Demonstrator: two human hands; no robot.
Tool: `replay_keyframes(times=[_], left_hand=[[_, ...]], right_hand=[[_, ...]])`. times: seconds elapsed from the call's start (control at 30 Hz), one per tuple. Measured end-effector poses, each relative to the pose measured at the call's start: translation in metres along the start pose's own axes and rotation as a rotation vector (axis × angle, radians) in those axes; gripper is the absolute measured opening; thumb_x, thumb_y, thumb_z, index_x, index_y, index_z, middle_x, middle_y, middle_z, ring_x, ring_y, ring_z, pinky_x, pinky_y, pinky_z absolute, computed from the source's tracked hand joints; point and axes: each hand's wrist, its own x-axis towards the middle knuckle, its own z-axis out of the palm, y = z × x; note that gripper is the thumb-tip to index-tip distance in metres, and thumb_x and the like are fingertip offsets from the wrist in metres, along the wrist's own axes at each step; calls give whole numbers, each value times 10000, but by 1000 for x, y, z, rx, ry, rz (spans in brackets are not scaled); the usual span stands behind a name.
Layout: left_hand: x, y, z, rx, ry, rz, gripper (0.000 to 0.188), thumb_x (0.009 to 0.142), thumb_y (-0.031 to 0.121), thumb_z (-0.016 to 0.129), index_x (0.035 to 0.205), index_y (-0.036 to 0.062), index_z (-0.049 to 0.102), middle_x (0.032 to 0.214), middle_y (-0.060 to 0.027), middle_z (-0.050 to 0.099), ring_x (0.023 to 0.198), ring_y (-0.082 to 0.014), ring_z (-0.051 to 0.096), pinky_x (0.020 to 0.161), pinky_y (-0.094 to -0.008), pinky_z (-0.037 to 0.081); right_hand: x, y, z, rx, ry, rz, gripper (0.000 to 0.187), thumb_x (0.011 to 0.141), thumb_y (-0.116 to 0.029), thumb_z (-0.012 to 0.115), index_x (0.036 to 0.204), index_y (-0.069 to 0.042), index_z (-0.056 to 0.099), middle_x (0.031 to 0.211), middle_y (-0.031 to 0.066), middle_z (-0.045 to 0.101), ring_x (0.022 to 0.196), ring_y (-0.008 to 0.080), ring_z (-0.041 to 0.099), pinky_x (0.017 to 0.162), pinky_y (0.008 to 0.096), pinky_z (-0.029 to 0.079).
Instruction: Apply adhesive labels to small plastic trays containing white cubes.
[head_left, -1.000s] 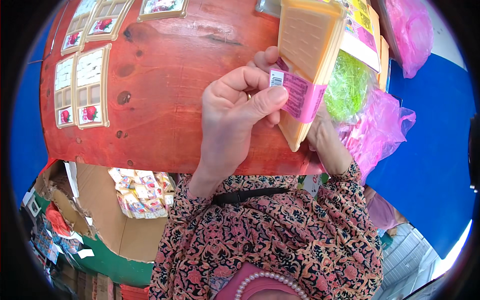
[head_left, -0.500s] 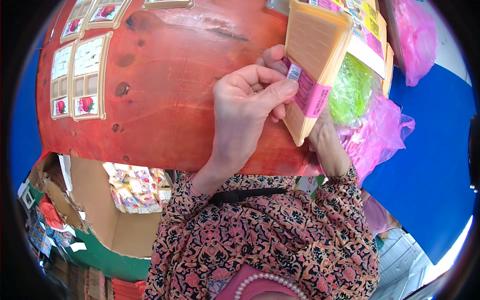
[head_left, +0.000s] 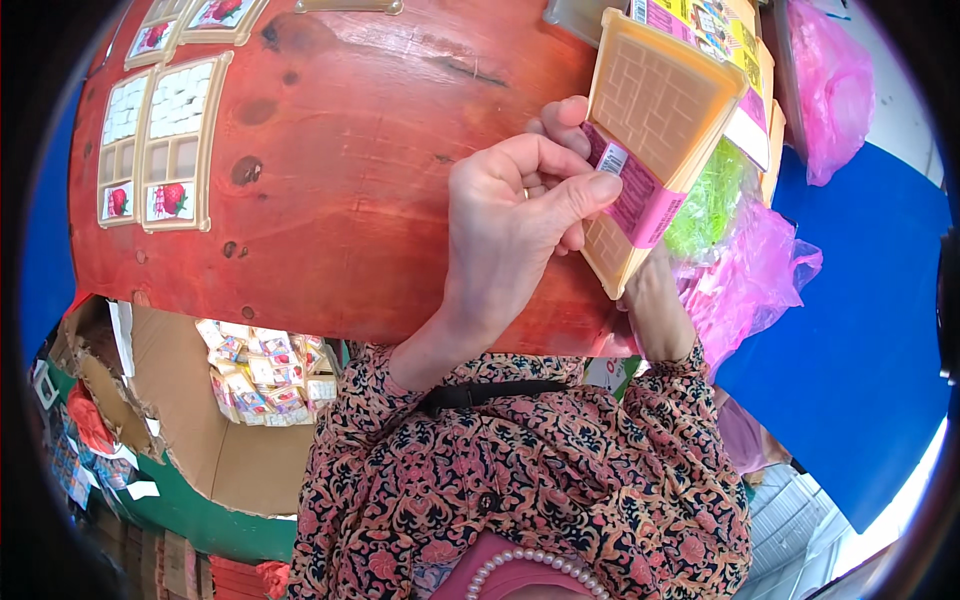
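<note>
You get bright, even daylight here, colours saturated. Glare sits on the red table (head_left: 330, 170) in the upper middle of the frame, a pale sheen streak. Lower right corner blows out near white. Soft shadow falls under the left hand (head_left: 520, 215) and along the table's lower edge; the cardboard box (head_left: 200, 430) at lower left is dimmer. Fisheye bends the table edge hard, and a black vignette rings the frame. Centre is sharp; detail smears toward the rim, mostly far left.
</note>
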Motion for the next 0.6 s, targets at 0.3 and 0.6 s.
replay_keyframes(times=[0.3,0.6], left_hand=[[2,4,-1,71,-59,-40,142,774,96,685,747,0,584,626,-29,579,463,-47,479,422,-158,356],[3,1,-3,66,-73,-79,150,797,119,660,747,5,576,624,-17,566,477,-43,473,443,-163,355]], right_hand=[[0,-2,1,48,-11,-5,470,865,-364,524,1114,31,467,855,45,468,679,135,546,470,231,524],[2,2,-6,138,-36,1,453,870,-344,525,1116,31,464,862,43,482,779,155,548,554,232,538]])
